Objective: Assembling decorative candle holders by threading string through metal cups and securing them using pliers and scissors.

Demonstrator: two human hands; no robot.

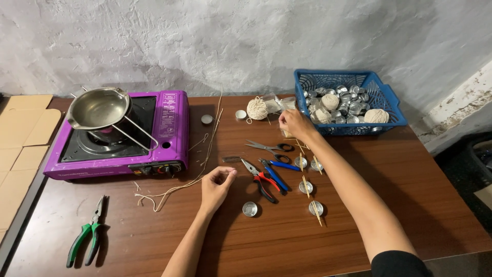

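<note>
My left hand (216, 183) rests on the brown table (400, 195), fingers pinched on the end of a long cream string (207, 149) that trails back toward the purple stove (171, 123). My right hand (294, 123) reaches toward the blue basket (389, 100), fingers curled near a ball of twine (257, 108) and a clear bag; what it grips is hidden. Between my hands lie scissors (267, 147), red-handled pliers (262, 180) and blue-handled pliers (277, 172). Small metal cups (250, 209) with wooden sticks (306, 185) across them lie beside my right forearm.
A steel pot (98, 107) sits on the stove. Green-handled pliers (87, 238) lie at the front left. The basket holds several metal cups (348, 97) and twine balls (376, 116). Flat cardboard (23, 133) lies left of the table. A rough white wall stands behind.
</note>
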